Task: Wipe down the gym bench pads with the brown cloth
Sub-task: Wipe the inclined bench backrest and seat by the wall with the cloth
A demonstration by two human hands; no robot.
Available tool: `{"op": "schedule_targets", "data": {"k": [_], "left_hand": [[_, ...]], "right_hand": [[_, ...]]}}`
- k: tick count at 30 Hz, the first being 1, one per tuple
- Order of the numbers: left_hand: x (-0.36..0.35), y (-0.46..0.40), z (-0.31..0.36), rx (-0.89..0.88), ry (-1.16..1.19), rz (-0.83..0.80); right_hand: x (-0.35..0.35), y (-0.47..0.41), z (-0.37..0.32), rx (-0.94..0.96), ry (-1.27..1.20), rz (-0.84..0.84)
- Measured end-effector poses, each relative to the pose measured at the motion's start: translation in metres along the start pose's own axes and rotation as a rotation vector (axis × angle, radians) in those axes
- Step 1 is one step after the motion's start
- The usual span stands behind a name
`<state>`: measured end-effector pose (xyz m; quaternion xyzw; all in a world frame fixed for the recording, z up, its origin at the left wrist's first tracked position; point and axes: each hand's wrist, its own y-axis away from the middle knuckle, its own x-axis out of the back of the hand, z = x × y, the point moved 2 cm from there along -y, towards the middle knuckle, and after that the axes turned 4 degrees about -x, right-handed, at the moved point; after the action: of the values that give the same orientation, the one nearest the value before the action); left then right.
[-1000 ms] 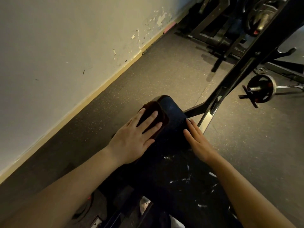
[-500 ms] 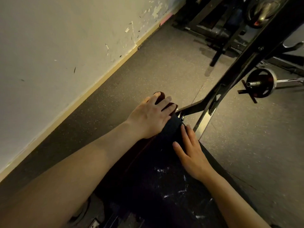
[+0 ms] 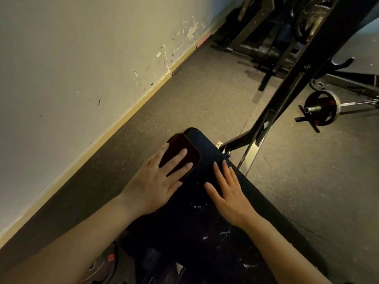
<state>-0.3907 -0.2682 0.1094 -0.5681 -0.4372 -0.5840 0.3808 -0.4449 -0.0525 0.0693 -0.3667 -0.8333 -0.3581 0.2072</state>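
Left hand flat on the cloth at the far end of the pad; right hand flat on bare pad.

The left hand (image 3: 152,187), fingers straight and spread, presses the brown cloth (image 3: 180,154) against the bench pad (image 3: 207,148); cloth lies under and just beyond its fingertips. Judged soft, light and limp, likely to bunch: best driven by a flat palm over its middle. To its right, the right hand (image 3: 231,193) rests with fingers extended, holding nothing, steadying the pad.
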Motion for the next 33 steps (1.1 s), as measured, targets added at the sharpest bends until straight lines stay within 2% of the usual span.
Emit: {"op": "schedule_targets", "data": {"k": [3, 11, 17, 25, 33], "left_hand": [[0.002, -0.006, 0.002, 0.001, 0.011, -0.002], [0.007, -0.078, -0.007, 0.046, 0.012, -0.157], [0.020, -0.116, -0.012, 0.070, 0.098, -0.090], [0.010, -0.059, -0.002, 0.104, 0.031, -0.156], [-0.017, 0.083, 0.035, 0.147, -0.059, 0.065]], "right_hand": [[0.002, -0.002, 0.000, -0.001, 0.016, -0.016], [0.003, -0.005, 0.000, 0.010, 0.012, -0.050], [0.004, -0.006, -0.004, -0.017, 0.051, -0.034], [0.009, -0.007, 0.000, -0.025, -0.023, -0.078], [0.009, -0.005, 0.000, -0.015, 0.026, -0.065]]}}
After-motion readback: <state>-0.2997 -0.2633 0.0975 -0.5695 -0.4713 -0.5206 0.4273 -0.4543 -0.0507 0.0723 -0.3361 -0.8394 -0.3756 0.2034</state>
